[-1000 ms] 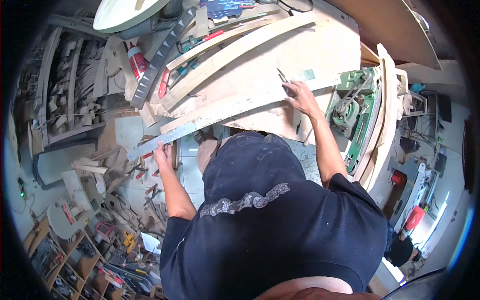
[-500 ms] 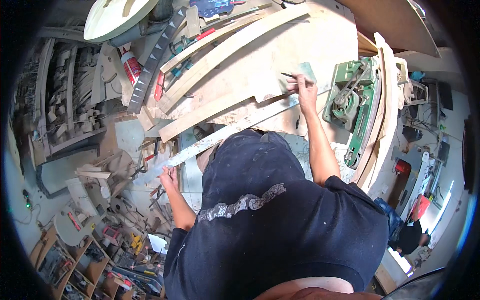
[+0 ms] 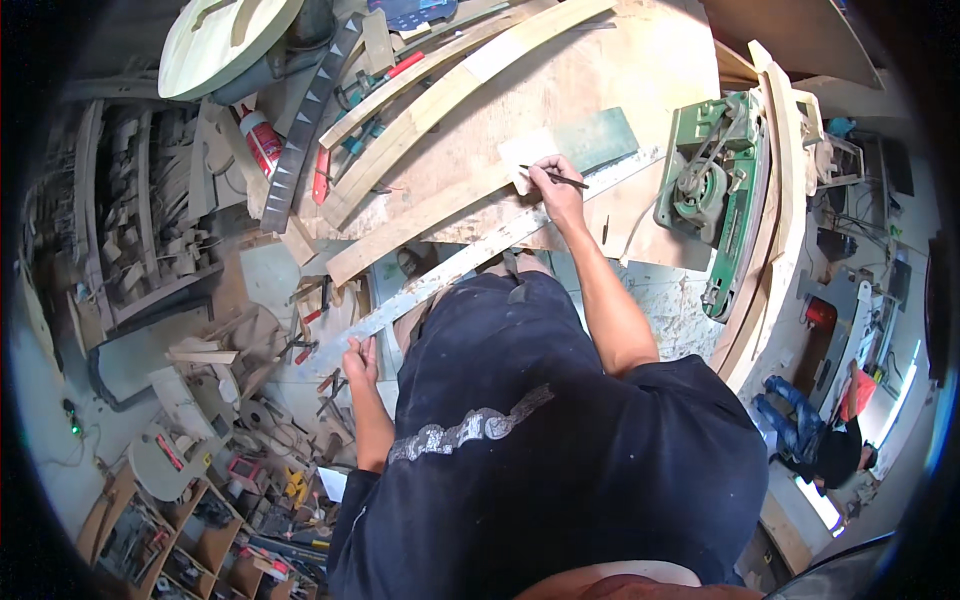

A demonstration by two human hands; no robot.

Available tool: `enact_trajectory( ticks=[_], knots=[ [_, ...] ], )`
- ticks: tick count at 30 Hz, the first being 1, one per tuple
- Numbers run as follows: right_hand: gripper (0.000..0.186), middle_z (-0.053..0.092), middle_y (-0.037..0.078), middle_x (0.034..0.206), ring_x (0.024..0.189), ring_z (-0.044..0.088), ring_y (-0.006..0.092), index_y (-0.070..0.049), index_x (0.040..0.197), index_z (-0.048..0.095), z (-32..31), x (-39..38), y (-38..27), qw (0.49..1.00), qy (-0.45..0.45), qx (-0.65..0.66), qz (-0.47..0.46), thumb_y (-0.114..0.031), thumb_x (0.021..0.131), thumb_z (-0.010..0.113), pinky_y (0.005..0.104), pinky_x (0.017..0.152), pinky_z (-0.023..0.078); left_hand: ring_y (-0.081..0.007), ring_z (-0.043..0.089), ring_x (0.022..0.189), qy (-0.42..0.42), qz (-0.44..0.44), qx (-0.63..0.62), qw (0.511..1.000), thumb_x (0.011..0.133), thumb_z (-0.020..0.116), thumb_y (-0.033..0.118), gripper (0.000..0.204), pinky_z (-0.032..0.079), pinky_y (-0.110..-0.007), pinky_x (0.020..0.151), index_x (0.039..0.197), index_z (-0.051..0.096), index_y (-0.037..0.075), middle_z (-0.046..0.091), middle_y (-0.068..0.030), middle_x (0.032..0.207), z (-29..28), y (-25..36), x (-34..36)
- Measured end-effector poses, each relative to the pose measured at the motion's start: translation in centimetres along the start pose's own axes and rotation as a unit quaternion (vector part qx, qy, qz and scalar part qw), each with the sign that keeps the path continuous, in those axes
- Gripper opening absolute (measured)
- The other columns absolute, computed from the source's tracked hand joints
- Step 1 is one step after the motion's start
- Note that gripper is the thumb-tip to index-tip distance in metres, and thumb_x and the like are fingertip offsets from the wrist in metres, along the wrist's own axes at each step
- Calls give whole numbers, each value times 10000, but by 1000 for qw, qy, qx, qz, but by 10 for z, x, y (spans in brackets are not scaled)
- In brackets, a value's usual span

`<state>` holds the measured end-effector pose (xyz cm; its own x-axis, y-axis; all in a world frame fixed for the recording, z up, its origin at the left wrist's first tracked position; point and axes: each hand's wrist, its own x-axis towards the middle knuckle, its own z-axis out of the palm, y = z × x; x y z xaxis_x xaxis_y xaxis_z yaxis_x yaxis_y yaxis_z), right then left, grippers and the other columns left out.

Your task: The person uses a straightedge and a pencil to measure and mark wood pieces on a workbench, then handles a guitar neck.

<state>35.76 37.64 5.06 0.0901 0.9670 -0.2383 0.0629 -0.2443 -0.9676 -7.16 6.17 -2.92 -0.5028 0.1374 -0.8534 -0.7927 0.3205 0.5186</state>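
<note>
My left hand [image 3: 360,358] is curled round the lower left end of a long, narrow, whitish strip [image 3: 440,278] with worn flecks. The strip slants up to the right across the edge of the wooden worktop [image 3: 560,70]. My right hand [image 3: 557,192] pinches a dark pencil [image 3: 570,180] and rests by the strip, at the right end of a flat wooden board [image 3: 430,225]. Around the pencil tip lies a pale squarish area [image 3: 520,150]. Beside it is a flat green piece [image 3: 600,138]. The fingertips of my left hand are partly hidden.
A green belt machine [image 3: 712,180] stands on the right. Curved wooden pieces [image 3: 430,110], a toothed dark strip [image 3: 310,125] and a red-and-white bottle [image 3: 260,140] lie at the far left. Wood scraps and tools crowd the left floor. Another person [image 3: 825,440] is at far right.
My right hand has moved left along the strip with the pencil, away from the green piece, which shows more now. My left hand stays on the strip's end. The whole view has shifted slightly.
</note>
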Motion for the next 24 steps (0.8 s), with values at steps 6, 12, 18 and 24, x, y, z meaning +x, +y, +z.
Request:
enact_trajectory(
  ticks=[6,12,18,24],
  knots=[
    [171,704,49,735,650,621,86,4,938,708,10,-6,-2,999,19,-49,7,-156,877,700,257,618,496,-335,634,1154,-23,-42,7,999,1045,512,118,305,541,-471,1039,1291,487,-61,603,-171,1242,-1,7,-6],
    [191,680,33,694,630,589,78,7,929,718,14,-8,-14,995,11,-102,2,-175,876,697,258,609,477,-341,624,1168,-20,-25,22,999,1039,537,125,340,542,-471,1039,1303,479,-80,583,-170,1273,0,4,-5],
    [203,676,39,682,616,586,86,5,924,719,13,-6,-13,993,-5,-118,10,-189,873,690,265,606,473,-354,610,1176,-35,-16,6,999,1023,570,113,388,545,-490,1035,1318,445,-105,565,-160,1279,-4,1,-1],
    [226,668,46,668,613,588,96,9,921,716,13,-5,-8,995,-8,-102,-12,-210,873,690,277,610,478,-361,605,1169,-34,-20,-12,999,1020,575,107,390,549,-499,1027,1314,442,-112,564,-163,1273,-5,-1,-2]
  ],
)
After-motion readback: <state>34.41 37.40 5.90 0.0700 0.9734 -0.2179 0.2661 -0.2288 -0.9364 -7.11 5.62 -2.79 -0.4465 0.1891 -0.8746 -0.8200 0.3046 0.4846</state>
